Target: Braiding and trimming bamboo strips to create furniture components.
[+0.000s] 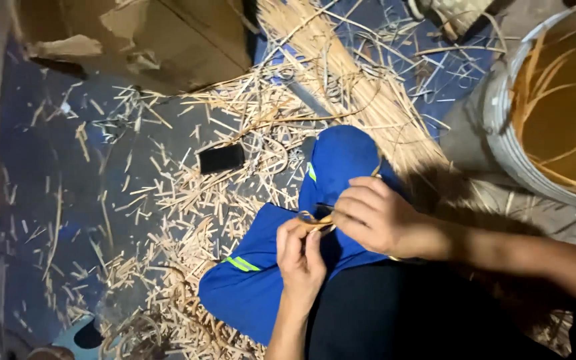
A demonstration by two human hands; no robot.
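My left hand (299, 252) and my right hand (371, 215) meet over my lap, above blue trousers (268, 267) with a yellow-green stripe. Both pinch a thin tan cane strip (316, 221) that is curled into a small loop between the fingertips. My right hand covers the strip's far end, and its forearm comes in from the right edge. My bent knee (341, 153) points toward a bundle of long straw-coloured canes (361, 87) on the floor.
Short cane offcuts (188, 220) litter the blue floor. A small black rectangular object (221, 159) lies among them. A round metal tub (555, 107) with soaking strips stands at the upper right. Torn cardboard (155, 40) sits at the top left.
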